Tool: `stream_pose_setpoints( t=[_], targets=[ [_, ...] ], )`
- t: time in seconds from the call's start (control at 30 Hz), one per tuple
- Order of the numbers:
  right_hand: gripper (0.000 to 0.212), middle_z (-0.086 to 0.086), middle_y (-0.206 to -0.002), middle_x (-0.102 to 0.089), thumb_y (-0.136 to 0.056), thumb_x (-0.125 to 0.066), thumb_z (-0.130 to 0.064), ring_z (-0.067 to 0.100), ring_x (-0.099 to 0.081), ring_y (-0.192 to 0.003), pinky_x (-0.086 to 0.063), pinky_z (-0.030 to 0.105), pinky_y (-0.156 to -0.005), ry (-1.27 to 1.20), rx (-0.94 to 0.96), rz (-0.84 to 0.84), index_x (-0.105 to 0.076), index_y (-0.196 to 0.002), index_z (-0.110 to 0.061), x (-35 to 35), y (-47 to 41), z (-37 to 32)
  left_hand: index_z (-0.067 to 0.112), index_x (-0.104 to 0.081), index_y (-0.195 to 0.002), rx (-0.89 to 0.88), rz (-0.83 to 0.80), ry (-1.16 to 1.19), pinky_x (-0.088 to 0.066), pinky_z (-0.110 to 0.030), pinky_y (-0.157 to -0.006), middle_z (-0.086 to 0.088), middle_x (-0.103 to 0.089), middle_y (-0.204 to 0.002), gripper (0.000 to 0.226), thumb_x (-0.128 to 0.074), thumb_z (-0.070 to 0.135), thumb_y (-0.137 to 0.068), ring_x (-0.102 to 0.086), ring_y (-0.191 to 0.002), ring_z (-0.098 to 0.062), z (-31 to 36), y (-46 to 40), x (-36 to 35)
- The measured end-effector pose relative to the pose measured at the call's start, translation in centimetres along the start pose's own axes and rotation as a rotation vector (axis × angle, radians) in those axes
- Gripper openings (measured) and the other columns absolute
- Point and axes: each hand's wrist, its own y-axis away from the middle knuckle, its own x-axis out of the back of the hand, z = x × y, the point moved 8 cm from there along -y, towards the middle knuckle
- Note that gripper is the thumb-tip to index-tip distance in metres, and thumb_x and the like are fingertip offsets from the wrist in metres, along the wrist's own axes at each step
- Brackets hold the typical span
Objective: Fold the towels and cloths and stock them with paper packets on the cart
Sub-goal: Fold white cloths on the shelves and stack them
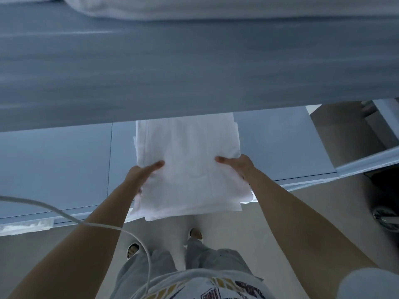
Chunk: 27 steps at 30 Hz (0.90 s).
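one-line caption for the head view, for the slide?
Both hands, left hand and right hand, grip a folded white cloth stack partway onto the grey cart shelf.

Bare forearms, grey trousers [207, 257], a white printed shirt [207, 288] and a white cable [138, 240].

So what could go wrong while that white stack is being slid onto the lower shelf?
The folded white stack hangs over the lower shelf's front edge, so it might sag or slip off. Its layers look uneven and could splay. The white cable crossing the left hand's arm might snag.
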Motion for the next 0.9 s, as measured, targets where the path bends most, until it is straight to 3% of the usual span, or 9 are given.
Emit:
stream_pose_setpoints(
  t=[0.1,0.2,0.27,0.37,0.43,0.5,0.6,0.73,0.9],
  targets=[
    [0.085,-0.004,-0.114,-0.070,-0.057,-0.095,-0.062,0.013,-0.066,-0.093,-0.044,0.027,-0.059,-0.035,-0.012,-0.012,-0.064,-0.125,-0.023,-0.3,0.5,0.3,0.012,-0.070,-0.097,0.043,-0.046,-0.004,-0.043,-0.033,-0.062,-0.008,-0.068,-0.106,0.089,-0.084,0.082,-0.044,-0.061,-0.081,-0.028,-0.6,-0.8,-0.4],
    [0.085,-0.003,-0.115,-0.072,-0.054,-0.097,-0.060,0.015,-0.068,-0.092,-0.048,0.026,-0.062,-0.082,-0.062,-0.031,-0.066,-0.124,-0.023,-0.7,1.0,1.4,0.014,-0.067,-0.104,0.093,-0.112,0.040,-0.050,-0.045,-0.095,-0.007,-0.067,-0.117,0.082,-0.091,0.072,-0.050,-0.064,-0.107,-0.033,-1.4,-1.5,-0.8],
    [0.081,-0.002,-0.109,-0.074,-0.052,-0.097,-0.062,0.013,-0.066,-0.079,-0.043,0.020,-0.047,-0.063,-0.090,-0.004,-0.069,-0.117,-0.024,-0.6,1.5,2.4,0.015,-0.067,-0.105,0.102,-0.149,0.056,-0.046,-0.050,-0.108,-0.009,-0.068,-0.119,0.081,-0.094,0.068,-0.048,-0.064,-0.110,-0.030,-2.0,-1.6,-1.1],
    [0.073,-0.006,-0.093,-0.073,-0.051,-0.100,-0.057,0.008,-0.062,-0.066,-0.036,0.013,-0.034,-0.106,-0.084,0.037,-0.072,-0.109,-0.023,-0.7,2.3,4.0,0.017,-0.067,-0.103,0.095,-0.145,0.064,-0.054,-0.045,-0.099,-0.009,-0.071,-0.114,0.078,-0.096,0.063,-0.047,-0.069,-0.104,-0.029,-2.8,-1.2,-1.7],
    [0.066,-0.012,-0.090,-0.071,-0.051,-0.100,-0.054,0.004,-0.064,-0.071,-0.044,0.015,-0.041,-0.147,-0.072,0.060,-0.069,-0.102,-0.026,-0.7,3.1,5.0,0.014,-0.068,-0.100,0.086,-0.094,0.067,-0.059,-0.043,-0.086,-0.008,-0.072,-0.108,0.078,-0.096,0.061,-0.045,-0.072,-0.096,-0.029,-3.1,-0.8,-1.8],
    [0.061,-0.014,-0.090,-0.069,-0.053,-0.100,-0.052,0.004,-0.066,-0.078,-0.048,0.017,-0.048,-0.171,-0.059,0.083,-0.067,-0.099,-0.030,-0.8,4.0,5.7,0.013,-0.068,-0.101,0.081,-0.074,0.047,-0.060,-0.045,-0.086,-0.008,-0.073,-0.104,0.082,-0.095,0.063,-0.041,-0.073,-0.094,-0.029,-2.9,-0.4,-1.7],
    [0.068,-0.005,-0.106,-0.074,-0.056,-0.101,-0.045,0.011,-0.069,-0.089,-0.050,0.018,-0.058,-0.237,-0.048,0.109,-0.070,-0.112,-0.022,-1.0,5.2,6.8,0.013,-0.067,-0.099,0.041,-0.093,0.013,-0.057,-0.037,-0.072,-0.007,-0.073,-0.102,0.086,-0.094,0.066,-0.037,-0.072,-0.088,-0.024,-2.4,0.1,-1.8],
    [0.072,-0.007,-0.105,-0.069,-0.058,-0.099,-0.048,0.013,-0.066,-0.090,-0.051,0.024,-0.067,-0.257,-0.065,0.175,-0.062,-0.116,-0.024,-0.9,7.9,9.7,0.013,-0.070,-0.099,0.017,-0.115,-0.023,-0.061,-0.053,-0.088,-0.011,-0.077,-0.102,0.082,-0.096,0.061,-0.037,-0.076,-0.090,-0.031,-2.6,1.3,-2.4],
    [0.085,-0.001,-0.121,-0.072,-0.057,-0.101,-0.045,0.022,-0.068,-0.108,-0.058,0.042,-0.095,-0.352,-0.033,0.280,-0.064,-0.129,-0.021,-0.8,12.6,14.6,0.011,-0.073,-0.097,-0.056,-0.153,-0.113,-0.062,-0.055,-0.083,-0.012,-0.078,-0.093,0.083,-0.095,0.060,-0.035,-0.076,-0.083,-0.030,-3.0,3.9,-3.9]
  ],
)
